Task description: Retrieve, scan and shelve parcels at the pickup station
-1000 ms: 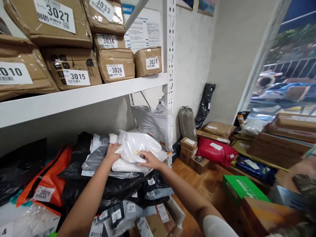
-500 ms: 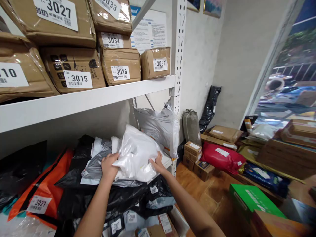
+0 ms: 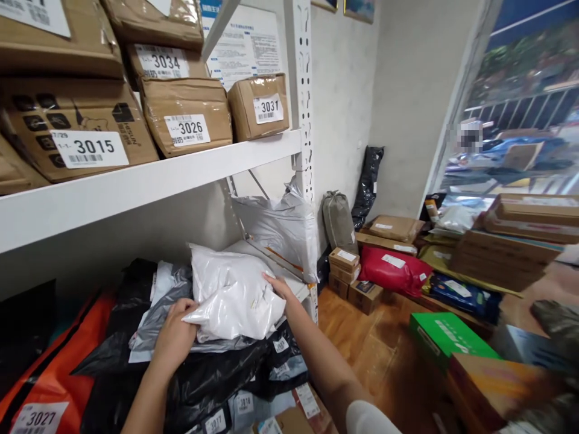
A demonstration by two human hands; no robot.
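Note:
A plump white plastic mailer bag [image 3: 235, 295] lies on top of the heaped parcels on the lower shelf. My left hand [image 3: 174, 331] grips its lower left corner, with the fingers partly hidden behind the plastic. On the bag's right side my right hand [image 3: 281, 289] holds the edge, one finger lying along the surface. Under and to the left of the bag is a grey plastic parcel [image 3: 158, 322], and black plastic parcels [image 3: 217, 371] lie below it. An upright silver-grey bag [image 3: 289, 232] leans by the shelf post behind my right hand.
Above runs a white shelf beam [image 3: 181, 181] bearing numbered cardboard boxes, among them box 3026 [image 3: 185, 96]. The perforated post [image 3: 304, 108] stands at the right. An orange bag [image 3: 67, 367] lies left. Parcels cover the floor, including a red bag [image 3: 398, 274] and a green box [image 3: 452, 334].
The view has swung right, so the shelf and boxes sit further left. The white mailer bag has settled flatter and further from the upright grey bag, with both hands still on it.

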